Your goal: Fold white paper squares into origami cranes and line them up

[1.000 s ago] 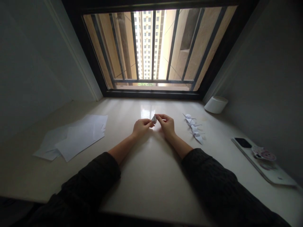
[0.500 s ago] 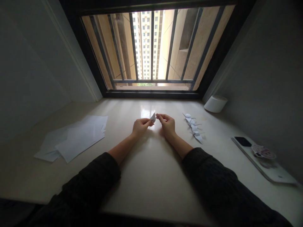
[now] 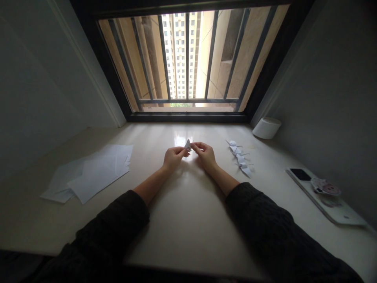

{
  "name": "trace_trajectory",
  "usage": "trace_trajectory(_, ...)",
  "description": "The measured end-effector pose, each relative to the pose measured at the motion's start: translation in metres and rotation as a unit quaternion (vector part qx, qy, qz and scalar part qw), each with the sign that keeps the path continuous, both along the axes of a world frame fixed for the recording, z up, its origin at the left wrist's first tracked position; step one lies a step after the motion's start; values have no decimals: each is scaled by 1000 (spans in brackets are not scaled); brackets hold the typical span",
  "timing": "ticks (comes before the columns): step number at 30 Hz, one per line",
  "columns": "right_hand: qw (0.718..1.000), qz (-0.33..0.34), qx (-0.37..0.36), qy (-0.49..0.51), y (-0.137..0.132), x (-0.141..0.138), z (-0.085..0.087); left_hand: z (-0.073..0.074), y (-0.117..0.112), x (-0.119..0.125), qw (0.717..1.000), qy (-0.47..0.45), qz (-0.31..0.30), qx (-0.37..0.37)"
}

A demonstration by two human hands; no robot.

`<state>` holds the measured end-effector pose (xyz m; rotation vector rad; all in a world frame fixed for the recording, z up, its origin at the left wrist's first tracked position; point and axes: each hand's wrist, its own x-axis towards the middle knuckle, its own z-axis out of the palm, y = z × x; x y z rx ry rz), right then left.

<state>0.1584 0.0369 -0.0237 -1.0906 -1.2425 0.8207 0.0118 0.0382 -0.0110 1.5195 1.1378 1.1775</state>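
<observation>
A small piece of folded white paper, pointed at the top, is held up over the middle of the sill. My left hand pinches it from the left between thumb and fingers. From the other side my right hand has its thumb and forefinger closed on the paper's right edge. The finer folds are too small to make out. To the right of my right hand, several small folded paper cranes lie in a slanting row, close against one another.
Loose white paper sheets overlap on the left of the pale sill. A white phone with a round cartoon grip lies at the right. Behind it, a white rounded object stands near the wall. A barred window closes off the back.
My right hand has moved slightly left, and its fingertips now meet the folded paper, where a small gap showed before. The whole view has shifted a little.
</observation>
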Motion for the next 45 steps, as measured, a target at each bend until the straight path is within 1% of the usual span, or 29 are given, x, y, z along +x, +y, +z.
trace_trajectory(4,1000,1,-16,8,0,0,-2,1,0,0,1000,-8,-4,0)
trace_trajectory(9,999,-30,-21,7,-2,-2,0,4,-3,0,1000,-22,0,-5)
trace_trajectory(16,997,-73,-16,4,-7,-8,4,4,-2,1,999,-33,29,-4)
trace_trajectory(20,998,-58,-10,10,-5,-8,4,5,-1,1,998,-46,50,-11)
trace_trajectory(26,1000,-4,0,-9,-4,-5,3,4,-1,0,997,-56,44,-12)
trace_trajectory(30,1000,17,-2,-25,-5,-5,4,3,-1,0,998,-53,43,-9)
trace_trajectory(35,999,11,-13,-43,-3,-5,-1,3,-1,0,998,-45,47,-8)
trace_trajectory(42,998,1,-21,-58,0,-10,-7,3,-1,0,996,-40,81,11)
trace_trajectory(45,997,-11,-5,-76,-1,-10,-7,3,-2,1,997,-33,71,12)
